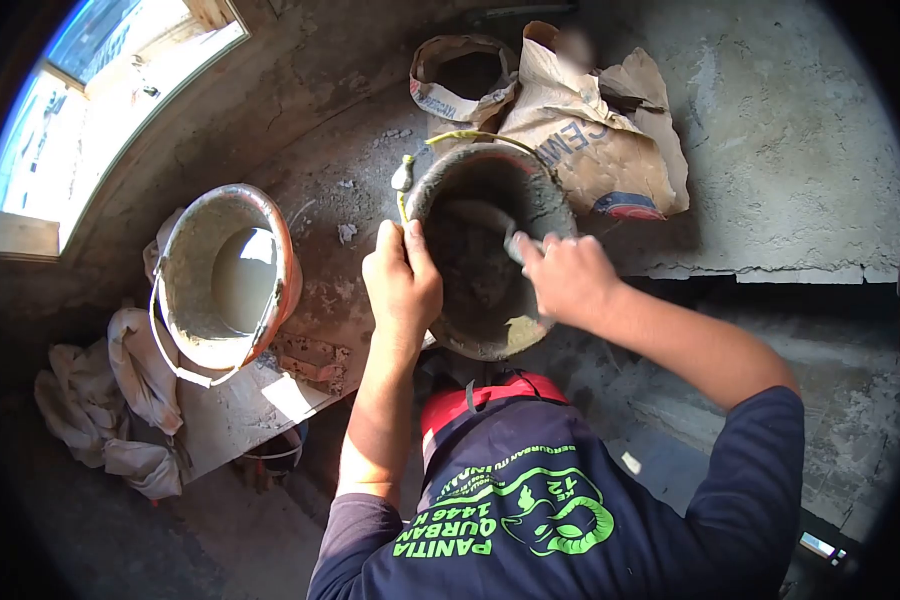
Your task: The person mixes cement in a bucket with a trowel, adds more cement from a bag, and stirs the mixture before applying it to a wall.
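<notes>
A mortar-caked bucket point(444, 338) stands in front of me, its inside dark with a grey mix that is hard to make out. At its left edge my left hand point(400, 280) is closed on the rim, near the lower end of the yellow-covered handle point(403, 205). My right hand point(575, 278) reaches over the right side, fingers wrapped round the handle of a trowel point(473, 211). The trowel's curved blade points left into the bucket, and its lower part blends into the shadow.
Left of me stands an orange bucket point(288, 272) holding cloudy water. Torn cement bags point(595, 150) lie behind the mortar bucket, with an open paper bag point(462, 100) beside them. Crumpled cloth or sacking point(140, 375) sits lower left. A concrete ledge point(780, 170) extends right.
</notes>
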### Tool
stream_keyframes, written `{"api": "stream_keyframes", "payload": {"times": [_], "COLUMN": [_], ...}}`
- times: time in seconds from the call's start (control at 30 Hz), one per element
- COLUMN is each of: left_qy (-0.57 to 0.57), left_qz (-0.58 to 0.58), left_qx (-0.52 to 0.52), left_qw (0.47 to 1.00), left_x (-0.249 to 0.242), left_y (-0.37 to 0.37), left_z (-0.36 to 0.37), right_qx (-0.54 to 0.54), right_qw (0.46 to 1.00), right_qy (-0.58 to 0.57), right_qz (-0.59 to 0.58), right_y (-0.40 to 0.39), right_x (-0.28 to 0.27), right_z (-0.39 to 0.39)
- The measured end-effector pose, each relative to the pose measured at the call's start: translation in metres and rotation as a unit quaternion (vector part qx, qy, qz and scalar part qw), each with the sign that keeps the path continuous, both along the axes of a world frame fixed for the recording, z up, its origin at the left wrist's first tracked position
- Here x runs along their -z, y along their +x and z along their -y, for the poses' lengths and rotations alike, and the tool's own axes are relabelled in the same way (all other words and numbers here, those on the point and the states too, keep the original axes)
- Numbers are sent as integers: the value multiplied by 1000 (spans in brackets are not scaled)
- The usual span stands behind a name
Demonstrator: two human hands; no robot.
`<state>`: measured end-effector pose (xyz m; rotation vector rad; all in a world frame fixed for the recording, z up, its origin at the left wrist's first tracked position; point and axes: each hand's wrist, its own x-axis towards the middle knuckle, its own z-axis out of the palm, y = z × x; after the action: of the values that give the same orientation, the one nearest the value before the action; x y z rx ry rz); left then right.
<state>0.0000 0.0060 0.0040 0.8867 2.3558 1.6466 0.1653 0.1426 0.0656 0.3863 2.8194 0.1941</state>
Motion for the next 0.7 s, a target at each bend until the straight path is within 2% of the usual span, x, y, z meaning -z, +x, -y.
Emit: {"api": "stream_keyframes", "payload": {"times": [0.1, 0.27, 0.33, 0.43, 0.5, 0.53, 0.67, 0.7], "left_qy": [-3, -3, 0, -4, -7, -5, -20, -19], "left_qz": [20, 18, 13, 46, 37, 38, 14, 13], "left_qx": [9, 27, 21, 13, 23, 19, 11, 10], "left_qw": [1000, 999, 1000, 999, 999, 999, 1000, 1000], "left_x": [-1, -5, -3, -6, -9, -11, -13, -12], "left_y": [-4, 11, 10, 15, 20, 21, 18, 16], "left_z": [0, 2, 1, 2, 3, 2, 1, -1], "right_qx": [-26, 8, 81, 131, 122, 105, -27, -28], "right_qw": [998, 996, 989, 982, 988, 992, 999, 999], "right_qy": [-57, -61, -122, -110, -86, -58, 21, 22], "right_qz": [-21, -65, 15, 77, 39, 31, 2, 1], "right_y": [23, 50, 56, 33, 13, 2, -5, -2], "right_x": [1, -50, -53, -17, 10, 5, -42, -58], "right_z": [26, 49, 52, 9, -29, -34, -20, -11]}}
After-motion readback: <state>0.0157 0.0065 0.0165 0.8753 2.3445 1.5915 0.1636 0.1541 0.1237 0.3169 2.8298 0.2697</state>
